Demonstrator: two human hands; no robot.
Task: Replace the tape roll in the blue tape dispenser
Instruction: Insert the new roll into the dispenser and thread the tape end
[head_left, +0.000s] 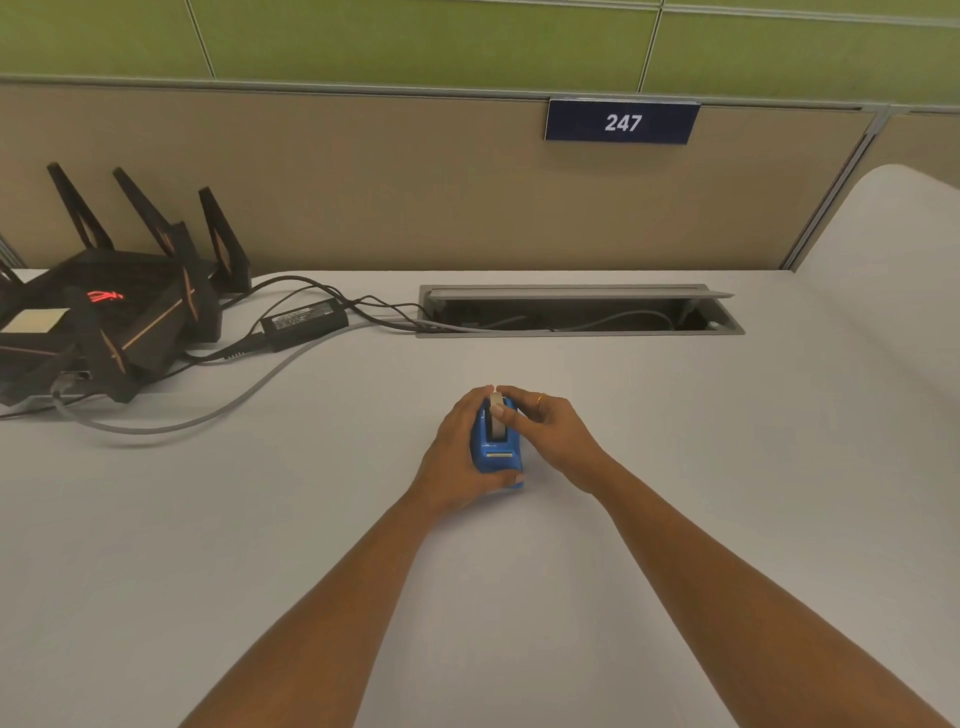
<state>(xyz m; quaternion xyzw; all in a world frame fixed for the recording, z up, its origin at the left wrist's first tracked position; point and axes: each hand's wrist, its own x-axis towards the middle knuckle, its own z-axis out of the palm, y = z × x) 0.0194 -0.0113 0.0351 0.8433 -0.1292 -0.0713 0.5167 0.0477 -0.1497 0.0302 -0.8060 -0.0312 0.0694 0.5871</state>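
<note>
hands meet near the middle of the pale grey desk top (675, 467), both on a small blue plastic tape dispenser (496, 457) that stands on the desk with its cutter end toward the person. the left hand (456, 449) wraps the dispenser's left side, fingers curled over the far end and the thumb tucked along the near base. the right hand (548, 426), with a thin gold ring (541, 399) on one finger, comes in from the other side and pinches the pale tape roll (497, 421), which sits upright in the dispenser's slot; one finger curves over the roll's top and the thumb presses its near edge. whether the roll is fully seated cannot be told. far left on the desk lies a black angular router (104, 306) with upright antennas and a red glowing mark, a black power brick (304, 318) just beside it, and a grey cable (208, 410) looping toward an open grey cable hatch (576, 327) at the back. a dark blue sign (622, 122) reading 247 hangs on the beige partition (363, 182).
</note>
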